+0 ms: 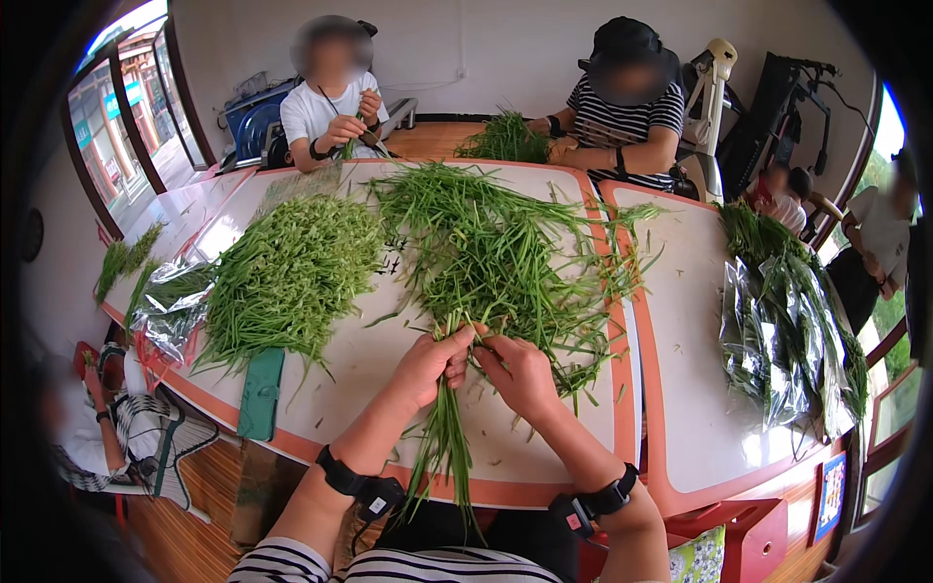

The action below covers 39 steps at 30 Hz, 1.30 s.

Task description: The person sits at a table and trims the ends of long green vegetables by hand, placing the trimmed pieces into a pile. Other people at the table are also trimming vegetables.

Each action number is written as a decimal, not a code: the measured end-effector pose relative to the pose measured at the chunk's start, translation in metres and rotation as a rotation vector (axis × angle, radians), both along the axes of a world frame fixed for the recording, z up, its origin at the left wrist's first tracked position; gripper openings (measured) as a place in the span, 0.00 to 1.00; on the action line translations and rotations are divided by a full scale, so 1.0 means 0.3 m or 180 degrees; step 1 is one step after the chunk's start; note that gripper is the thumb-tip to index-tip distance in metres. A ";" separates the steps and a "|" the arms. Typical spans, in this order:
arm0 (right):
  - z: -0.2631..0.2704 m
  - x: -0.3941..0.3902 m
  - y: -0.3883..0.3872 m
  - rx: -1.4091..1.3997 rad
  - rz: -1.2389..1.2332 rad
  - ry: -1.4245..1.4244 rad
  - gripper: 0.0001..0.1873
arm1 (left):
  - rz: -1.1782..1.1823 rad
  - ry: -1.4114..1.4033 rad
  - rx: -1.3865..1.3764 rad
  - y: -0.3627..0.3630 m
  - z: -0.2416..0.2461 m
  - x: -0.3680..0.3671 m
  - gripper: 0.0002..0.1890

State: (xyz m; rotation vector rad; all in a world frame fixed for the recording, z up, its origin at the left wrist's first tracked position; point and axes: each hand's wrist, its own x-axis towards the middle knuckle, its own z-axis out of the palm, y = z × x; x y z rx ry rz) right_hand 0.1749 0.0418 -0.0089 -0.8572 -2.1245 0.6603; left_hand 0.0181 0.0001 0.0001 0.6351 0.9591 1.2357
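Note:
My left hand (434,362) grips a small bunch of long green leaves that look like garlic chives (446,437). Pale stem ends stick up above the fist, and the leaf tips hang over the table's near edge. At those stem ends, my right hand (516,364) pinches a stem between thumb and forefinger; the fingers partly hide it. Just beyond both hands spreads a loose, tangled heap of chives (496,255). To the left lies a denser pile of chives (291,270), its cut ends bunched together.
A green phone case (261,393) lies near the front edge of the white table (350,408). Bagged chives (780,342) rest at right, another clear bag (171,299) at left. Two people (335,109) (627,109) handle greens across the table; others sit at the sides. A red stool (751,539) stands below right.

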 end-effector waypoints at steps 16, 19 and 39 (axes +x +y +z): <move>-0.060 0.115 0.161 0.0827 -0.1539 -0.0597 0.14 | 0.0338 0.0120 0.0526 0.024 -0.010 -0.117 0.12; -0.092 0.126 0.174 0.0356 -0.1449 -0.1253 0.13 | 0.0059 -0.0348 0.0377 0.023 -0.008 -0.106 0.12; 0.036 -0.019 -0.047 0.0983 0.0130 0.0115 0.05 | -0.0197 -0.0166 -0.0121 0.014 0.022 -0.078 0.20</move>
